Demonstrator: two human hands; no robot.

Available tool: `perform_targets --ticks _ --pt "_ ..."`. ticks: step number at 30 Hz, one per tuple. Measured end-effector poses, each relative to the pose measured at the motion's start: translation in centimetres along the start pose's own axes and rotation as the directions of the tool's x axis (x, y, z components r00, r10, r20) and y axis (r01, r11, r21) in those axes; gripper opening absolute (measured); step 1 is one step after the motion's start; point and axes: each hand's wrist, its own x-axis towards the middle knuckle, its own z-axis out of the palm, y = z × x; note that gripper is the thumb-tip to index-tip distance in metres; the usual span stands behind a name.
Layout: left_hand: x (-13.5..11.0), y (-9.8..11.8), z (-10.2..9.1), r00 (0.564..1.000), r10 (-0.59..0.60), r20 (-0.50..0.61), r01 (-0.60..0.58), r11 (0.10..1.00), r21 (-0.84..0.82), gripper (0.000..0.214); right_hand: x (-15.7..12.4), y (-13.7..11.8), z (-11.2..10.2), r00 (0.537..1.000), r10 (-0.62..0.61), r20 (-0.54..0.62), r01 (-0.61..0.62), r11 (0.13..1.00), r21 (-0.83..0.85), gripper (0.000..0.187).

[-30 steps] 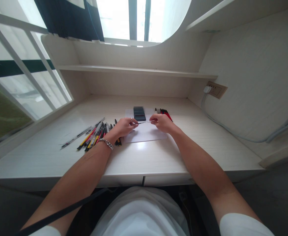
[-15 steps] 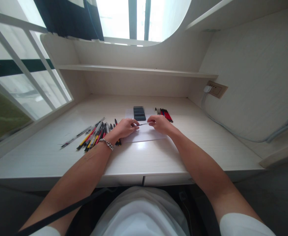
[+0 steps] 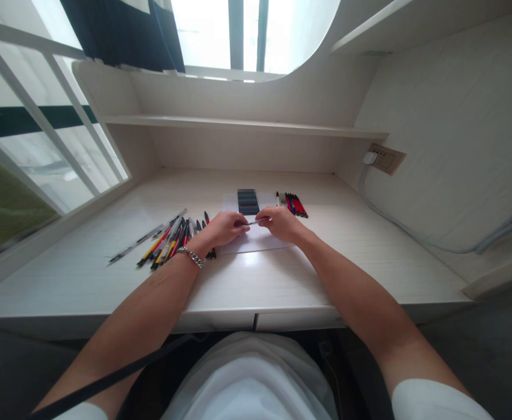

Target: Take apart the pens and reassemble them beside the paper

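Note:
Over a white sheet of paper (image 3: 256, 242), my left hand (image 3: 227, 227) and my right hand (image 3: 280, 223) face each other, fingers pinched. Between them runs a thin pen refill (image 3: 252, 222), dark at the left and paler toward the right. Both hands grip it near its ends; whether a clear barrel is around its right end is too small to tell. Just beyond the fingers lies a dark flat phone-like object (image 3: 248, 202) with a blurred face. A silver chain bracelet (image 3: 190, 256) circles my left wrist.
Left of my left hand lies a loose pile of pens (image 3: 164, 245) in black, red, yellow and clear, with long thin refills (image 3: 127, 252) beside it. A row of red and dark pens (image 3: 296, 205) lies behind my right hand. A cable (image 3: 396, 221) runs from the wall socket (image 3: 386, 158).
My right hand has moved slightly left, closer to my left hand, so less of the refill shows between them. The left hand has barely shifted.

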Motion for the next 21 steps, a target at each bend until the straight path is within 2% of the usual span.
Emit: perform_targets --ticks 4,8,13,17,21 --pt "-0.1 0.2 -0.1 0.999 0.009 0.034 -0.009 1.0 -0.005 0.031 0.0 -0.2 0.1 1.0 -0.015 -0.002 0.015 1.0 0.007 0.016" --pt "-0.1 0.1 0.0 0.999 0.015 -0.044 -0.015 1.0 -0.002 0.028 -0.1 -0.6 0.1 1.0 0.005 0.016 -0.006 1.0 0.03 0.015" --pt "0.1 -0.2 0.4 0.992 0.024 -0.121 -0.03 0.999 -0.046 0.023 -0.2 -1.1 0.3 0.988 0.105 0.114 -0.114 0.99 0.079 0.024" --pt "0.1 -0.4 0.4 0.996 0.028 -0.085 -0.032 0.998 -0.05 0.023 -0.2 -1.4 0.4 0.985 0.109 0.136 -0.115 0.993 0.034 0.025" --pt "0.0 -0.1 0.2 0.999 0.016 -0.041 -0.016 1.0 -0.019 0.03 -0.2 -1.1 0.0 0.997 0.05 0.058 -0.048 0.998 -0.031 0.016"
